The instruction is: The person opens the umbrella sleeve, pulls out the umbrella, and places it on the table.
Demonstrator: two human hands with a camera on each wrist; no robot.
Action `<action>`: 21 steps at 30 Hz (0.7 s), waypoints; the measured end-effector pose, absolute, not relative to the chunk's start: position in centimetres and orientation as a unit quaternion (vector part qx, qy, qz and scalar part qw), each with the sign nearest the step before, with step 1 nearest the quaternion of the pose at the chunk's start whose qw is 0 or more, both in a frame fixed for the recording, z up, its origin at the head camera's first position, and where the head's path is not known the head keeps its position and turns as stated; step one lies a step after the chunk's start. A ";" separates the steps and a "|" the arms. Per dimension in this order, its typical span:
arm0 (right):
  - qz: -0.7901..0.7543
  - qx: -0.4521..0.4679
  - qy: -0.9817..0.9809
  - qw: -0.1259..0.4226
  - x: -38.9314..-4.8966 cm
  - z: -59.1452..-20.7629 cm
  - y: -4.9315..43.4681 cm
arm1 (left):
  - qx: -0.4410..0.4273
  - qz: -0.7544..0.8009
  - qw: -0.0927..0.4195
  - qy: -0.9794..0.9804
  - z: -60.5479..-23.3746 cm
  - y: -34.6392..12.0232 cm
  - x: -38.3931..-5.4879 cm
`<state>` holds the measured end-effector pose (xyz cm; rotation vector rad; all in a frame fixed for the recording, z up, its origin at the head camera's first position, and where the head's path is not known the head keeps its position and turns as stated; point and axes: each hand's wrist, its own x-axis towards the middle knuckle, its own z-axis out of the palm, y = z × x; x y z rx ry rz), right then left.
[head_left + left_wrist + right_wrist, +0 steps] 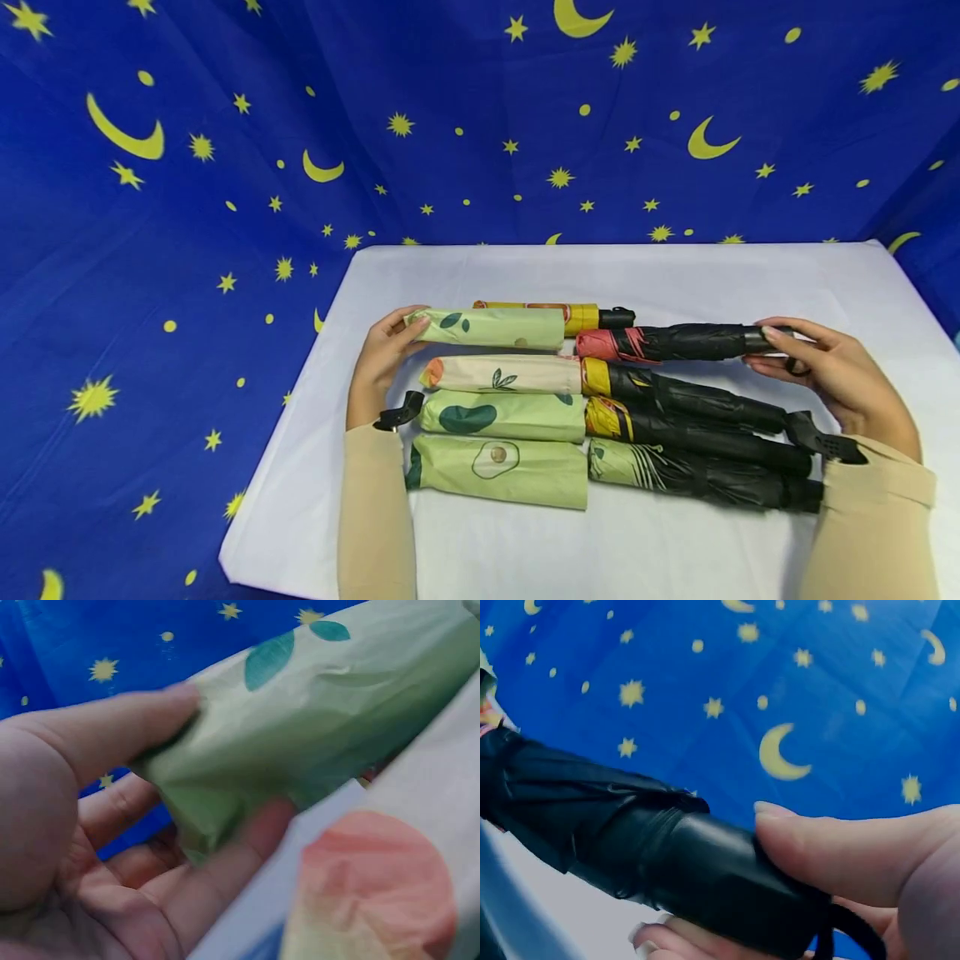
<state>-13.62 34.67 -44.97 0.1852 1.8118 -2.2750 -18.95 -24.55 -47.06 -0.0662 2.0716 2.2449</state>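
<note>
My left hand (386, 354) pinches the closed end of a light green umbrella sleeve (498, 327) with dark green leaves. In the left wrist view the thumb lies on top of this sleeve (300, 712) and fingers are below it. My right hand (847, 375) grips the black handle of a folded black umbrella (690, 342) whose left end is pink. That pink end lies close to the sleeve's right end; whether they touch I cannot tell. Up close, the right wrist view shows the handle (727, 877) between thumb and fingers, with a strap loop at its end.
Nearer me lie a cream sleeve (502, 375) and two green sleeves (510, 417), (517, 471) in a column. Several folded black umbrellas (705, 433) lie at their right ends. Behind the held sleeve is a yellow-covered umbrella (581, 317). Everything rests on a white table (675, 275).
</note>
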 end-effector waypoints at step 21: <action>-0.308 -0.013 0.947 0.094 -14.6 -44.1 29.9 | 0.036 0.435 -0.001 0.900 -44.2 -20.1 -18.9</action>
